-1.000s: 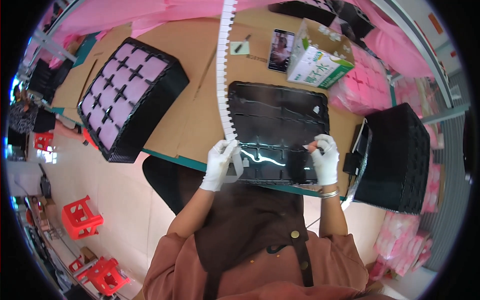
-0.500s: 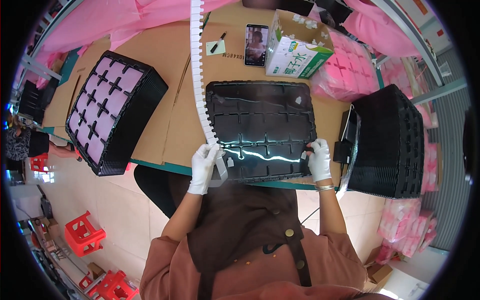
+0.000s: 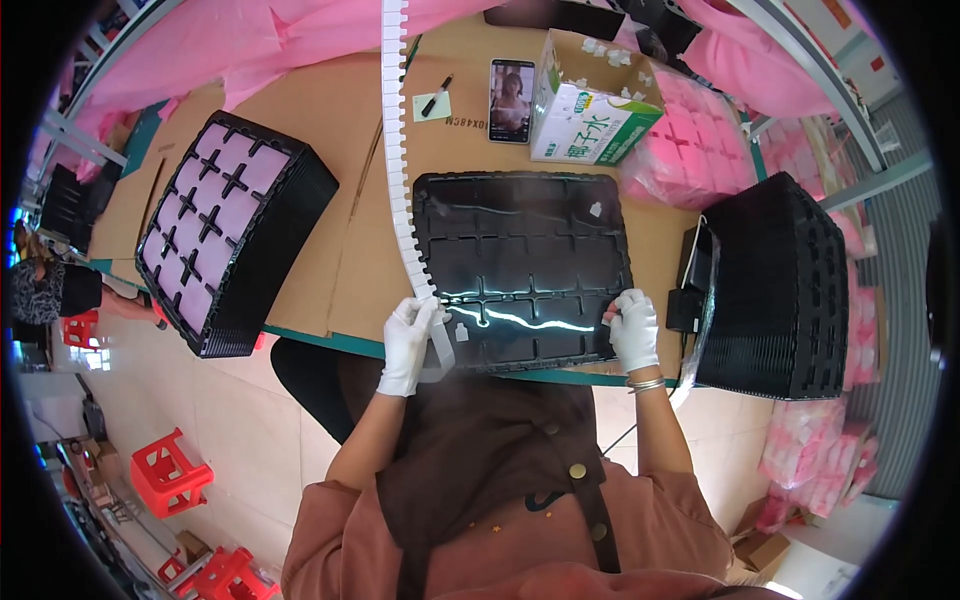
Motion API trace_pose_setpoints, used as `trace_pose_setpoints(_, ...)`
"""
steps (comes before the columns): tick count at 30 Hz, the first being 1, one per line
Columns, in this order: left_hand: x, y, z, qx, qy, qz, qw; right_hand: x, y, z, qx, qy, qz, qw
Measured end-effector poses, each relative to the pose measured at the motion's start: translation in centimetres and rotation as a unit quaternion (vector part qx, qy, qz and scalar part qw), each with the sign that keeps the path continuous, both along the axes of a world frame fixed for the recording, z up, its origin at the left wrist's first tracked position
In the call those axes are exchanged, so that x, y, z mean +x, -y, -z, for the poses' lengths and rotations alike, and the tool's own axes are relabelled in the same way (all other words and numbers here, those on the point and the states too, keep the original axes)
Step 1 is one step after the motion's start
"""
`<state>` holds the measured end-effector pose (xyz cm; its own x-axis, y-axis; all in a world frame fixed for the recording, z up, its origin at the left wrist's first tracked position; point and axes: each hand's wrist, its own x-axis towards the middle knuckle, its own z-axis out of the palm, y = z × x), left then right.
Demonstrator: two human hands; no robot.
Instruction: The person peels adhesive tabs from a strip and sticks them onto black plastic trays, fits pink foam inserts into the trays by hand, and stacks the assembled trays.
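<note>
A black plastic tray (image 3: 530, 262) with moulded cross ridges lies on the table in front of me. My left hand (image 3: 408, 345), in a white glove, pinches the end of a long white strip of notched tabs (image 3: 395, 150) by the tray's left edge. A pale translucent strip (image 3: 441, 352) curls down beside those fingers. At the tray's right edge my right hand (image 3: 635, 332), also gloved, is closed with its fingertips pressed together; what they hold, if anything, is hidden. Small white tabs lie on the tray, one near my left hand (image 3: 461, 332) and one at the far right (image 3: 596, 210).
Stacked black trays, the top one with lilac cells (image 3: 205, 205), stand at left. Another black stack (image 3: 775, 300) is at right, beside a dark device (image 3: 687, 305). Behind the tray are a phone (image 3: 512, 100), an open carton (image 3: 595, 115), a pen (image 3: 437, 96) and wrapped pink trays (image 3: 690, 140).
The white tab beside my right fingertips no longer shows, and those fingers have curled closer together. My left hand keeps its pinch on the strip. The whole view has shifted slightly.
</note>
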<state>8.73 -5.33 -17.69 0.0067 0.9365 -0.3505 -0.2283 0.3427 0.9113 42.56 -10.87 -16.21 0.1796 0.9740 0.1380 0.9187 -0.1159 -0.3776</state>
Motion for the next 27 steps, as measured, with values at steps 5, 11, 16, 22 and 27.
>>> trace_pose_setpoints(5, 0.0, 0.1, 0.3, 0.012, 0.017, -0.002, 1.000, 0.3, -0.4, 0.1, 0.011, -0.047, 0.017, 0.999)
trace_pose_setpoints(11, -0.3, 0.2, 0.5, 0.000, 0.026, -0.012, 1.000, 2.0, 0.0, -1.7, -0.022, -0.086, -0.125, 0.988)
trace_pose_setpoints(16, 0.0, 0.2, 0.7, -0.005, 0.021, -0.009, 1.000, 2.0, -1.2, -1.1, -0.047, -0.064, -0.082, 0.994)
trace_pose_setpoints(22, -0.1, 0.1, 0.6, -0.004, 0.036, -0.025, 0.999, 1.3, -1.2, -0.8, -0.021, -0.069, -0.027, 0.997)
trace_pose_setpoints(27, -0.1, 0.1, 0.6, -0.011, 0.028, -0.014, 0.999, 1.8, 0.2, -0.4, -0.010, -0.112, 0.000, 0.994)
